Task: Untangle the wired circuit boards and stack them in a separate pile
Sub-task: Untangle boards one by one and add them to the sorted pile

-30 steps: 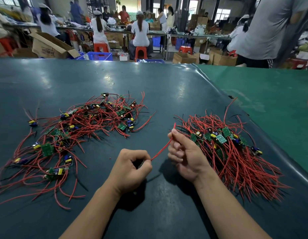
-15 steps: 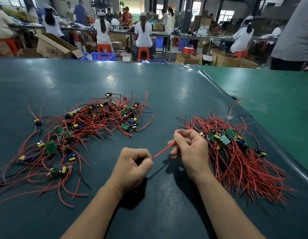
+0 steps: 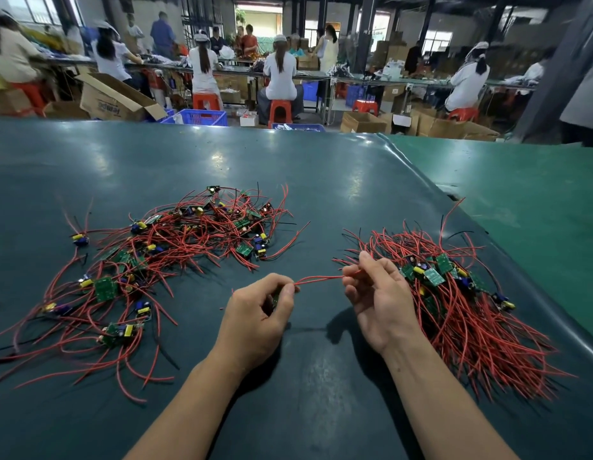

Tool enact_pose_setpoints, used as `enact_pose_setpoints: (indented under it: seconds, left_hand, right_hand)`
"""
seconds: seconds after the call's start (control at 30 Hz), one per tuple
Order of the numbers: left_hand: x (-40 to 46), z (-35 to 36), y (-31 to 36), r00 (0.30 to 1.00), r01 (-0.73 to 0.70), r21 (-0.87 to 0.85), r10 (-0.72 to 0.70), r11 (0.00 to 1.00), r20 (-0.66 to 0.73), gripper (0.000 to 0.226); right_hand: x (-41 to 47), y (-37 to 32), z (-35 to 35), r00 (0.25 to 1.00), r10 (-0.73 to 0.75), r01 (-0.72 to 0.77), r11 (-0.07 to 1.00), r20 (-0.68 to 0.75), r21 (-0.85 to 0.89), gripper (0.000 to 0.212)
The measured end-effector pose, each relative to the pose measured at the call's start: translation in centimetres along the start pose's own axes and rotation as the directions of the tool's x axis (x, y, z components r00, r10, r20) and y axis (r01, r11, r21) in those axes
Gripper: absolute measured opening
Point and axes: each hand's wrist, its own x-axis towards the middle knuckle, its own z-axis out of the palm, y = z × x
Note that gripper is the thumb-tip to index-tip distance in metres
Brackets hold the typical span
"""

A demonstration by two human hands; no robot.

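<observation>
The left hand [image 3: 255,313] is curling around a small circuit board [image 3: 275,298], mostly hidden in its fingers. The right hand [image 3: 378,300] is pinching that board's red wire [image 3: 318,279], which is stretching between both hands. A tangled heap [image 3: 162,257] is lying on the bench [image 3: 305,180] beyond the left hand; the sorted pile [image 3: 454,303] is lying just beside the right hand.
</observation>
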Motion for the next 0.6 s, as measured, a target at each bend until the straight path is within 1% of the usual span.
enact_pose_setpoints:
  seconds: [0.07,0.1,0.13,0.17,0.2,0.23,0.27,0.3,0.37,0.47,0.53,0.6]
  left_hand:
    - [-0.1,0.2,0.1,0.998,-0.064,0.122,0.065,0.99,-0.002,0.02]
    - [-0.1,0.3,0.3,0.996,-0.082,0.178,0.086,0.981,-0.017,0.017]
    - [0.0,0.4,0.5,0.994,-0.091,0.218,0.102,0.972,-0.04,0.017]
    - [-0.1,0.3,0.7,0.991,-0.101,0.242,0.118,0.965,-0.058,0.02]
    - [-0.1,0.3,0.9,0.988,-0.12,0.254,0.139,0.96,-0.059,0.023]
    - [-0.1,0.1,1.0,0.986,-0.15,0.261,0.165,0.954,-0.037,0.026]
    - [-0.1,-0.1,1.1,0.983,-0.18,0.262,0.185,0.948,0.007,0.029]
    - [-0.2,-0.2,1.1,0.98,-0.198,0.261,0.19,0.945,0.056,0.032]
    - [-0.2,-0.6,1.3,0.979,-0.191,0.264,0.164,0.945,0.121,0.039]
    - [-0.1,-0.9,1.4,0.982,-0.169,0.245,0.142,0.955,0.127,0.042]
    - [-0.1,-0.9,1.2,0.985,-0.154,0.233,0.132,0.96,0.106,0.037]
    - [0.0,-0.7,1.1,0.989,-0.134,0.249,0.112,0.959,0.1,0.031]
  right_hand:
    - [0.0,-0.1,-0.1,0.999,-0.049,0.049,0.999,-0.003,0.008,0.017]
    - [-0.1,-0.1,0.0,0.999,-0.04,0.04,0.999,0.01,-0.002,0.009]
    - [-0.2,0.1,0.1,0.999,0.007,-0.005,0.999,0.033,-0.034,0.013]
    - [-0.6,0.3,0.1,0.993,0.089,-0.082,0.992,0.072,-0.098,0.026]
    - [-0.9,0.7,0.2,0.977,0.179,-0.153,0.969,0.12,-0.195,0.036]
    - [-1.2,1.1,0.3,0.949,0.256,-0.191,0.932,0.186,-0.308,0.04]
    - [-1.5,1.6,0.3,0.916,0.301,-0.173,0.892,0.263,-0.418,0.037]
    - [-1.8,1.9,0.3,0.892,0.311,-0.114,0.856,0.327,-0.504,0.031]
    - [-2.1,2.2,0.4,0.876,0.28,0.005,0.809,0.393,-0.588,0.021]
    - [-2.3,2.5,0.5,0.886,0.236,0.065,0.789,0.399,-0.611,0.018]
    - [-2.4,2.9,0.4,0.893,0.18,0.127,0.779,0.413,-0.614,0.012]
    - [-2.4,3.3,0.2,0.894,0.134,0.19,0.751,0.427,-0.633,0.015]
